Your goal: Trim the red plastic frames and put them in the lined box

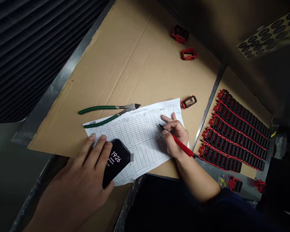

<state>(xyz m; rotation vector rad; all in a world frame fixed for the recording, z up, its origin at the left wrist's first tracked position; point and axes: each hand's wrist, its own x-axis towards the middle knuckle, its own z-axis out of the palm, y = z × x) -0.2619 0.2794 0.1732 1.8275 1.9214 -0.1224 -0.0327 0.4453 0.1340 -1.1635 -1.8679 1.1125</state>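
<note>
My right hand [175,137] grips a red pen [182,145] with a black tip, the tip close to a printed form [145,145]. The form is a paper sheet with a table grid and a few handwritten marks. My left hand [87,177] lies flat with its fingers stretched out at the sheet's left edge. A black phone [119,158] lies on the sheet against my left index finger and thumb, partly covered by the hand, its screen reading 19:26. Above the left hand, diagonal cutters [111,112] with green handles rest partly across the sheet's top edge, jaws toward the right.
Cardboard [116,67] covers the work surface. A red-and-black frame part [188,101] lies beside the sheet; two similar parts [189,54] [180,34] lie farther back. At right stand several rows of such parts [234,132]. A sticker sheet [268,35] is at upper right.
</note>
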